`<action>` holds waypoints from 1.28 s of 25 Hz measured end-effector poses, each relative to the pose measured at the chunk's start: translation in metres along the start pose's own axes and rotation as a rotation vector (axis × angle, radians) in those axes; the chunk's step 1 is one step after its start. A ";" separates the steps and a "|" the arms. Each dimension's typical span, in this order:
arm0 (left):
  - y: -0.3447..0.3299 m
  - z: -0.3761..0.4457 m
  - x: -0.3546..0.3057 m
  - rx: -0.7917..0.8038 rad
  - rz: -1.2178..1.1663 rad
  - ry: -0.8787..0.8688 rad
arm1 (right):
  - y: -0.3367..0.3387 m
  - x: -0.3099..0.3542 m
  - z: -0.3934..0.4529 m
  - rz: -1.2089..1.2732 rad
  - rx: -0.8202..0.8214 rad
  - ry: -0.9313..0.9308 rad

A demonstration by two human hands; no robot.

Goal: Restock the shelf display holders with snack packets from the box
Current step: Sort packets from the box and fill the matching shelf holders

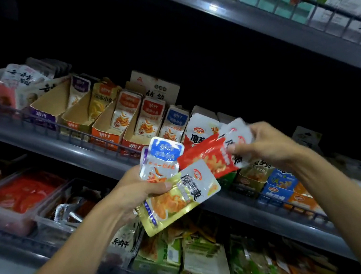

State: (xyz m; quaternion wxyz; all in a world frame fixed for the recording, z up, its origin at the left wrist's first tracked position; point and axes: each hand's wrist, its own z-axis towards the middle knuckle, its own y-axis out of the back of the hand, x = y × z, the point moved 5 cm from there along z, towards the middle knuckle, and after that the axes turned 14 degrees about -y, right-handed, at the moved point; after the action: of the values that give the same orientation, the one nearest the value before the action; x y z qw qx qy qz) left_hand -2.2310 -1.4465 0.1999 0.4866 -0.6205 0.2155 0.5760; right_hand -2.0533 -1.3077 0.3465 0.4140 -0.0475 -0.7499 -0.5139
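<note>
While held, two packets left (177, 183), one right (210, 158)

glossy foil snack packets (178, 195), matt cardboard display holders (104, 126), smooth metal shelf (79, 148)

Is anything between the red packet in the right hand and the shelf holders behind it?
Nothing visible: the right hand holds the red foil snack packet directly before the cardboard display holders, with open space between.
</note>
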 end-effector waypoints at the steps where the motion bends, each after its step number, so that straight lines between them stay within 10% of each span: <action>1: 0.006 0.002 0.001 -0.044 0.010 0.001 | 0.013 0.002 0.002 0.001 -0.117 0.028; 11: 0.030 0.005 -0.004 -0.150 0.030 0.020 | 0.007 0.039 0.034 -0.581 -0.534 0.216; 18: 0.033 0.004 -0.008 -0.165 0.018 -0.005 | -0.016 0.076 0.064 -0.957 -0.473 0.186; 28: 0.041 0.000 -0.012 -0.184 0.014 -0.043 | -0.028 0.047 0.081 -0.614 -0.240 0.013; 32: 0.036 0.000 -0.011 -0.161 0.016 -0.047 | -0.025 0.047 0.075 -0.598 -0.454 0.170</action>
State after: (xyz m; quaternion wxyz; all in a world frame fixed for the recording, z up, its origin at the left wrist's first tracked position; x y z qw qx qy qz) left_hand -2.2635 -1.4648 0.1973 0.4356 -0.6421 0.1618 0.6098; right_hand -2.1390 -1.2751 0.3502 0.2852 0.1256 -0.5608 -0.7671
